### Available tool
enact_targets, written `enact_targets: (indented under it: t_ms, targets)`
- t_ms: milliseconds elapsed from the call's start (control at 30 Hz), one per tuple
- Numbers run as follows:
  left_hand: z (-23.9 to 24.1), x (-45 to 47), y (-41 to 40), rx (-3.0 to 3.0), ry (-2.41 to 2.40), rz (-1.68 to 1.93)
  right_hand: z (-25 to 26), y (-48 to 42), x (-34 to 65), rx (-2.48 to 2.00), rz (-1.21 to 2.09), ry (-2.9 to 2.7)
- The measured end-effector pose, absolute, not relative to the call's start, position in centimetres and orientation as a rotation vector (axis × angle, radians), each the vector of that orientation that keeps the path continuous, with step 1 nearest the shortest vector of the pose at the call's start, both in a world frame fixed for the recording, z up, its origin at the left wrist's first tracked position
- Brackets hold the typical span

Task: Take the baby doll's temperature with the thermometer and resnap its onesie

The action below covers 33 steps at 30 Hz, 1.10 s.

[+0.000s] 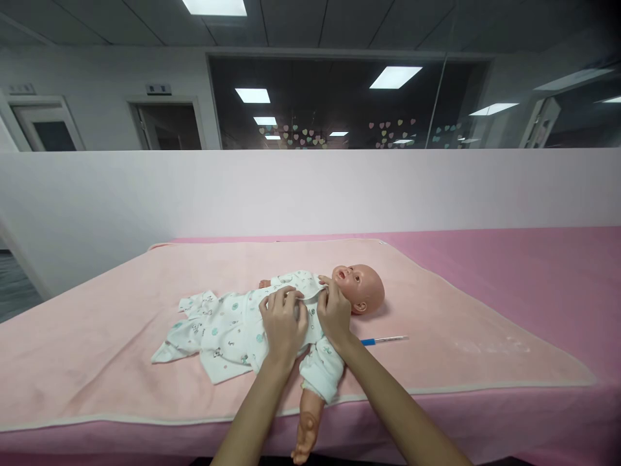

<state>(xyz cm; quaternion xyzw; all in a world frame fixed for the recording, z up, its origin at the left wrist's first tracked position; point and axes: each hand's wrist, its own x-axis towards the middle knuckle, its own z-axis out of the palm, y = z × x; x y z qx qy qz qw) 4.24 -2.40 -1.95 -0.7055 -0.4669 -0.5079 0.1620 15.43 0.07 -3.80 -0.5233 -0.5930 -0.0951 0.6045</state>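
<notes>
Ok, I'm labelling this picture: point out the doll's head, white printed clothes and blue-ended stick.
Doll's head (361, 292): head view, side of the face between eye and ear.
White printed clothes (237, 327): head view, cloth over the lower body.
Blue-ended stick (387, 339): head view, thin shaft.

We are counting one left hand, one right hand, one doll, one shirt, one stick and one mat. We are also finding one partition, one window and at least two doorways; the hearts we are leaving uncounted, being too small.
</notes>
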Motion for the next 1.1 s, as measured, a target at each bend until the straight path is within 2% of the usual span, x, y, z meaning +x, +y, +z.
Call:
enact_targets:
  t_ms: [233, 600, 1100]
  targets:
    - [-2.05, 3.95, -2.51, -1.98, -1.25, -1.489, -3.56, -1.11, 14.63, -1.043, -0.233, -1.702]
    - [-2.01, 3.69, -2.71, -1.999, -1.34, -1.553, -4.12, -0.44, 14.77, -1.125, -0.203, -1.699]
    - [-2.43, 3.86, -2.56, -1.962, -1.404, -1.399, -4.3, -0.33, 14.55, -1.247, -0.309, -1.694]
